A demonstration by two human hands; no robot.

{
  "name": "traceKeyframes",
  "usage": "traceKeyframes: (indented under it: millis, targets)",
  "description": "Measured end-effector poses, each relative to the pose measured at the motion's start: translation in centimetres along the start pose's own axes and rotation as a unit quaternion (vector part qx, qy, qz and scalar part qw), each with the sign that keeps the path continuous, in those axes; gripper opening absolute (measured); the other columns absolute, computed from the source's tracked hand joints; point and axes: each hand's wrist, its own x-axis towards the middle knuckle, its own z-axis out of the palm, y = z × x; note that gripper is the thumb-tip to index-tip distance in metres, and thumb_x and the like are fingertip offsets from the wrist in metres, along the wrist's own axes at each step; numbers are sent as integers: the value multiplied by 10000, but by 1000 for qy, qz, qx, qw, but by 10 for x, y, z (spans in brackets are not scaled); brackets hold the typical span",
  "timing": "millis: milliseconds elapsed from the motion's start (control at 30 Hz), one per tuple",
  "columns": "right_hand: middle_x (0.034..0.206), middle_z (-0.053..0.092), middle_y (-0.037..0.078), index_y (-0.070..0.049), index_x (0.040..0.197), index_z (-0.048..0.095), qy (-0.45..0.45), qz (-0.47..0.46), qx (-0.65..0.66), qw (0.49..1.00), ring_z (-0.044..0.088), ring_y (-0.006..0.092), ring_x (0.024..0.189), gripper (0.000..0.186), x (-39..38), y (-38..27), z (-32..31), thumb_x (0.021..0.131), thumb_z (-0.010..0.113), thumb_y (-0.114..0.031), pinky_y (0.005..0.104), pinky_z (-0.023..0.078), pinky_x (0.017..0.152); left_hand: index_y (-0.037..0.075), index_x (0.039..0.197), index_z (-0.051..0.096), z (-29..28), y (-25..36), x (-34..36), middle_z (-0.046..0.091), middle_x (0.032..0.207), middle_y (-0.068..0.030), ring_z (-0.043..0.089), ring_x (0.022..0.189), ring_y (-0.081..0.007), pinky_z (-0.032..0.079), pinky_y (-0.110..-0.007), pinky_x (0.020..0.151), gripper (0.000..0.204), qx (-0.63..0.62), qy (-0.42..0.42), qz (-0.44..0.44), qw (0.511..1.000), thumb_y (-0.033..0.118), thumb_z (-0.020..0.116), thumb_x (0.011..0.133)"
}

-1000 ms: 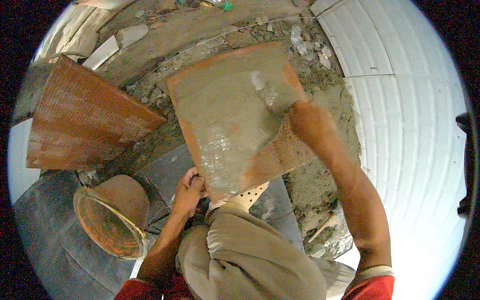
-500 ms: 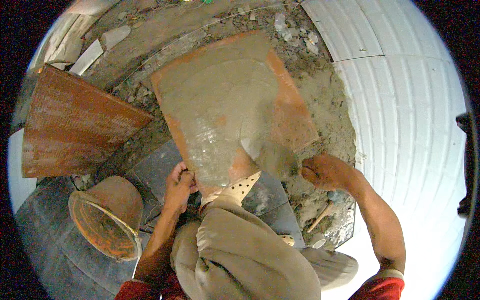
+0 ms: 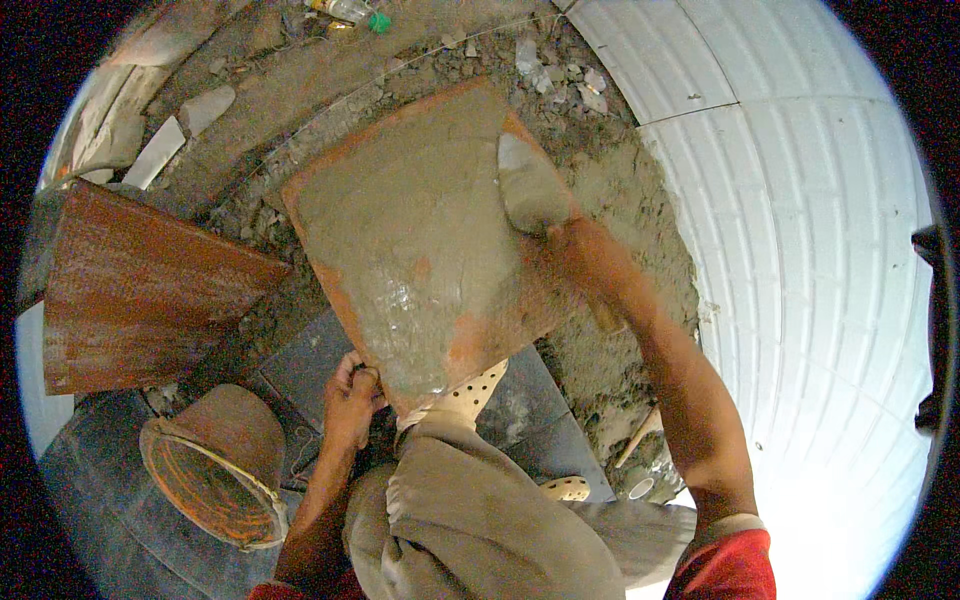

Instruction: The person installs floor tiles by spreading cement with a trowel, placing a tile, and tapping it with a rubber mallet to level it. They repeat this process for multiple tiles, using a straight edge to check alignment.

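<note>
A square orange tile (image 3: pixel 400 220), mostly coated in wet grey mortar, is tilted up near my perforated cream shoe (image 3: pixel 475 388), with bare orange along parts of its edges. My left hand (image 3: pixel 355 395) is closed at the tile's lower left edge, fingers curled against it. My right hand (image 3: pixel 590 255), blurred by motion, grips a trowel whose pale blade (image 3: pixel 525 185) lies on the mortar at the upper right of the tile.
Another reddish tile (image 3: pixel 140 300) leans at the left, above a bucket (image 3: pixel 210 470). Dark floor tiles (image 3: pixel 525 410), rubble (image 3: pixel 560 80) and wet mortar (image 3: pixel 630 200) surround my feet. White ribbed panels (image 3: pixel 790 240) line the right; a stick (image 3: pixel 635 440) lies near the mortar.
My right hand swung down and right off the tile with the trowel, then back up onto its upper right. Mortar covers more of that side. My left hand stays at the edge.
</note>
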Motion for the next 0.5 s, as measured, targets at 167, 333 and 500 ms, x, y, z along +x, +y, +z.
traceKeyframes:
  millis: [167, 333, 500]
  targets:
    - [678, 633, 112, 6, 930, 621, -128, 61, 92, 986, 629, 251, 550, 425, -51, -14, -11, 1044, 474, -376, 424, 514, 532, 92, 1169, 617, -2, 0, 4, 663, 1022, -19, 631, 856, -134, 550, -290, 703, 214, 45, -10, 24, 999, 166, 535, 985]
    - [623, 604, 70, 5, 891, 606, -65, 50, 134, 988, 600, 207, 501, 426, -27, 6, -22, 1042, 455, -364, 391, 499, 463, 72, 1188, 613, 0, 0, 0, 672, 1047, -38, 651, 903, -149, 563, -316, 717, 237, 59, 12, 17, 998, 165, 538, 983]
    - [611, 581, 68, 0, 835, 607, -60, -71, 73, 993, 598, 208, 511, 397, 46, 13, -29, 1022, 456, -315, 395, 503, 481, 72, 1207, 610, 3, 5, -5, 671, 1043, -37, 652, 899, -152, 569, -328, 735, 249, 34, 24, 13, 999, 171, 530, 993]
